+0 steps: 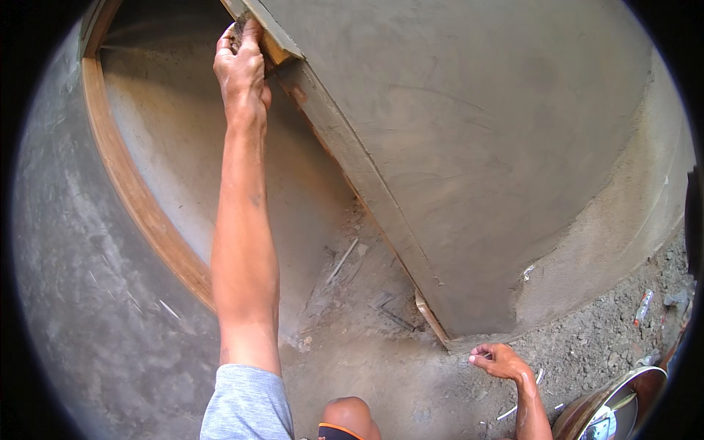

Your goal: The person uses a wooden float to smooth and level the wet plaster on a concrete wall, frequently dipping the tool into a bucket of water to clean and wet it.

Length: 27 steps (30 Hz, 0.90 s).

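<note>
Right hand (502, 361) low in view, its fingers loosely curled with nothing visible in them, is just beside the wall's lower corner as seen from above. Close by are the person's bare knee (348, 412), below dark shorts with orange trim, and a bucket (574, 420) at the ground's near right edge. A short grey sleeve (248, 403) covers the upper left arm, which stretches forward. Bare ground (345, 374) runs below, with loose soil and a small red-and-white tube (644, 308) toward its right edge. From the lower corner, where a wooden strip (433, 320) shows, the wall (477, 147) rises, coated in smooth grey plaster, paler and drier along its right margin. A curved-looking wooden frame (139, 192) stands opposite, left of the opening. Farthest away, the left hand (245, 70) grasps a dark brown, rough lump (237, 35) beside the upper part of the wall's left edge, next to a plaster-smeared wooden piece (273, 45); whether the lump touches it cannot be told.
</note>
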Available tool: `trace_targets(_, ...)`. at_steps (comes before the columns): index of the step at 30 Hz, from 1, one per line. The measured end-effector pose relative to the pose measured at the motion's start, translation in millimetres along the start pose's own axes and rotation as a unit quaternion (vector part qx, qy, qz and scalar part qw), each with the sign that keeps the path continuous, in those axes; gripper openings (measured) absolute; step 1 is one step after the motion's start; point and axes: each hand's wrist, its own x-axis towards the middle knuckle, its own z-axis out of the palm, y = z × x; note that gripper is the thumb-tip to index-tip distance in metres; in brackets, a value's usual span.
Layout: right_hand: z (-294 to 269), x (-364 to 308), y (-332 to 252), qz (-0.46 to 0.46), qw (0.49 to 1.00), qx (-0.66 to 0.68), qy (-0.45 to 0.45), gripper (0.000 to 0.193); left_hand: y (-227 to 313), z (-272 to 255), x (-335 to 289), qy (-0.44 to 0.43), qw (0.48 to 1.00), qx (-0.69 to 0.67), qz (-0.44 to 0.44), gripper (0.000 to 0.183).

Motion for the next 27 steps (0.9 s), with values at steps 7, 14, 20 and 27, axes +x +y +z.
trace_targets(7,0.1,2.2,6.0,-0.007,1.000,-0.018,0.002,0.053,-3.2,1.4,-79.1,-0.007,0.996,0.081,0.033,0.042)
trace_targets(14,-0.6,0.6,-1.9,-0.008,1.000,-0.023,0.000,0.052,-38.2,-11.1,-174.8,0.000,0.982,0.181,0.060,0.056)
trace_targets(20,-2.0,-5.7,-4.4,-0.005,1.000,-0.028,0.008,0.054,-45.7,-1.3,-236.7,0.032,0.987,0.153,0.032,0.048)
trace_targets(27,-4.0,-13.5,-11.4,-0.001,1.000,-0.017,0.013,0.054,-36.3,0.1,-187.7,0.046,0.978,0.183,0.088,0.052)
